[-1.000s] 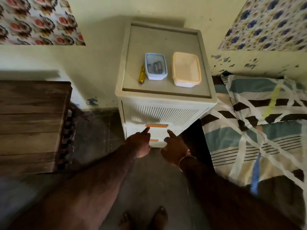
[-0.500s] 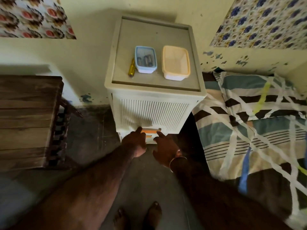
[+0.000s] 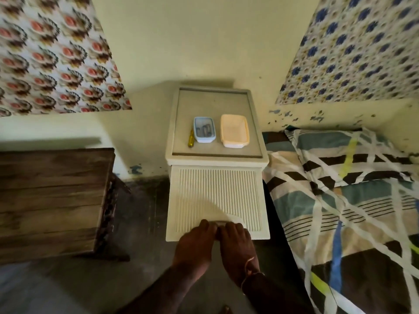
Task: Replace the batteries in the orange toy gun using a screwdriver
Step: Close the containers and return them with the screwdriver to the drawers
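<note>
A yellow-handled screwdriver (image 3: 190, 139) lies on top of the white plastic drawer cabinet (image 3: 215, 102). Beside it stand a small blue tub (image 3: 204, 130) holding batteries and a cream tub (image 3: 234, 130). My left hand (image 3: 195, 244) and my right hand (image 3: 236, 243) sit side by side at the lower edge of the ribbed drawer front (image 3: 215, 193). Their fingers curl over the handle there and hide it. No orange toy gun is in view.
A dark wooden table (image 3: 52, 200) stands to the left of the cabinet. A bed with a striped cover and pillow (image 3: 344, 196) lies close on the right. The floor between them is dark concrete (image 3: 79, 286). Patterned sheets hang on the wall.
Both hands have moved forward from pointing at the orange handles and now close together on the drawer's handle. The view has dropped lower and closer to the cabinet front.
</note>
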Demonstrator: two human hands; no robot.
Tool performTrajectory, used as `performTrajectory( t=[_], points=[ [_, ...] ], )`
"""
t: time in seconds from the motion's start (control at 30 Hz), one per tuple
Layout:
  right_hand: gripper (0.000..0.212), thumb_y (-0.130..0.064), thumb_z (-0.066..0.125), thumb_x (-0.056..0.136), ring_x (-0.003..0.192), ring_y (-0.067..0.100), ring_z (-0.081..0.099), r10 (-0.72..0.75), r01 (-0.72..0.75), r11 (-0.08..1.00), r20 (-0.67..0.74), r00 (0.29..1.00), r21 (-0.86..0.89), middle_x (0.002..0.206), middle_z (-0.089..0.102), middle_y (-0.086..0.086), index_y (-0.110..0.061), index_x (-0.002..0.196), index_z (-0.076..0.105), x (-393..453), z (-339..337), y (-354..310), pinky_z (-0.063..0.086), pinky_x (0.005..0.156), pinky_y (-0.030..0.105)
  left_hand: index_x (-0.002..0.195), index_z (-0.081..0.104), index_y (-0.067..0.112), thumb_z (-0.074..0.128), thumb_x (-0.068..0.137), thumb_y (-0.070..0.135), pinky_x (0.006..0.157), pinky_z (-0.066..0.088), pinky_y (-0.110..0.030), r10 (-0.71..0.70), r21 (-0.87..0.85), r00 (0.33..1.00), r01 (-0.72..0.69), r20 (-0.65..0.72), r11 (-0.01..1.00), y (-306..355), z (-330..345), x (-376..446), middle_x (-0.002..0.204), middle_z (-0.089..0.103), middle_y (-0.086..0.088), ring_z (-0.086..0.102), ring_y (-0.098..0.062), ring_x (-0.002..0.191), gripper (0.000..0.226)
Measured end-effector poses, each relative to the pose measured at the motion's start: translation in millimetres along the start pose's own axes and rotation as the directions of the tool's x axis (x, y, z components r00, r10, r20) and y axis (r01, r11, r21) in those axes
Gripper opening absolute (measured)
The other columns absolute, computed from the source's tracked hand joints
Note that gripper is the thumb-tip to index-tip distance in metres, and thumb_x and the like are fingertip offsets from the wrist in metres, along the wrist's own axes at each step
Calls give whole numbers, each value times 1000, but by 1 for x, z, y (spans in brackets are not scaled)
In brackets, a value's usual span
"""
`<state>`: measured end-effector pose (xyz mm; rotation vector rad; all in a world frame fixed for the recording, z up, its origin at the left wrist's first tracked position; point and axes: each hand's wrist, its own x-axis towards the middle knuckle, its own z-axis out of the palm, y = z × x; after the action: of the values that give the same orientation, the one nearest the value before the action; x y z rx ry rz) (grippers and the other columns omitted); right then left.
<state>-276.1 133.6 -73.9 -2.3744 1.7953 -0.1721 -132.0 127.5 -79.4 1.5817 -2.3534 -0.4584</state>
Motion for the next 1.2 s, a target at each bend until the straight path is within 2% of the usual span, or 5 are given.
performTrajectory(
  t=[0.2, 0.37, 0.67, 0.9, 1.2],
  points=[
    [47, -12, 72, 62, 85, 20, 56, -44, 44, 999, -36, 998, -16, 98, 58, -2, -21, 106, 61, 9, -37, 4, 52, 70, 32, 106, 61, 29, 77, 71, 35, 57, 52, -28, 50, 108, 998, -53, 32, 993, 4, -49, 23, 90, 61, 11, 66, -12, 73, 39],
    [33, -14, 70, 67, 83, 21, 56, -75, 68, 993, -73, 994, -92, 94, 57, -2, -22, 97, 61, 35, -49, 10, 48, 67, 32, 132, 44, 27, 59, 89, 28, 88, 46, -36, -42, 207, 990, 14, 132, 978, 8, -77, 57, 124, 57, 5, 56, -20, 114, 46],
    [32, -22, 84, 59, 75, 21, 56, -87, 63, 982, -135, 987, -177, 82, 60, 0, -20, 84, 63, 84, -49, 27, 50, 62, 33, 121, 51, 23, 61, 87, 25, 84, 48, -34, -85, 269, 995, 67, 56, 961, -7, -75, 95, 116, 59, 3, 59, -19, 105, 35],
    [95, -54, 87, 44, 92, 34, 54, 253, -281, 953, -208, 945, -117, 108, 57, 13, -10, 122, 54, 137, -63, 46, 48, 75, 47, 112, 58, 24, 63, 87, 48, 88, 49, -36, -193, 334, 981, 182, -3, 925, -34, -82, 141, 113, 64, 0, 61, -20, 106, 35],
    [60, -52, 78, 67, 104, 33, 49, 144, -178, 957, -158, 977, -229, 109, 55, 8, -14, 109, 58, 168, -71, 56, 40, 89, 46, 107, 59, 24, 61, 87, 52, 83, 46, -33, -198, 398, 980, 191, -24, 897, -38, -92, 166, 107, 66, 1, 62, -19, 98, 35]
  ],
)
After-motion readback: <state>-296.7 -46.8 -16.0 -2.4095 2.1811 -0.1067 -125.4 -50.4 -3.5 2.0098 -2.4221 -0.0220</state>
